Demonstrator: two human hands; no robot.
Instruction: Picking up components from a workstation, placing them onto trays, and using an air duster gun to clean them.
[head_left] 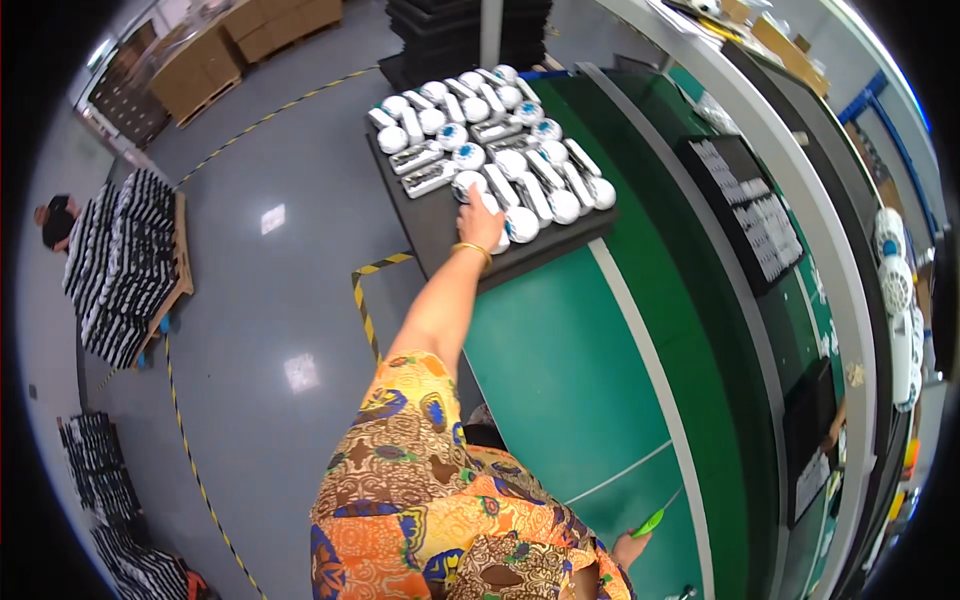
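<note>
White device (pixel 489 203) lies by the black tray's (pixel 540 258) near edge, under the left hand (pixel 480 224); whether its fingers pinch, I cannot tell. Over a dozen round heads fill the tray, at the green desk's (pixel 570 370) far end. Right hand's (pixel 628 548) fingers grip one green tool (pixel 650 522). Grey floor (pixel 270 300) extends left.

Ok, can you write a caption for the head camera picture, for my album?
Left hand at the white gadgets on a dark tray, right hand holding a green tool.
</note>
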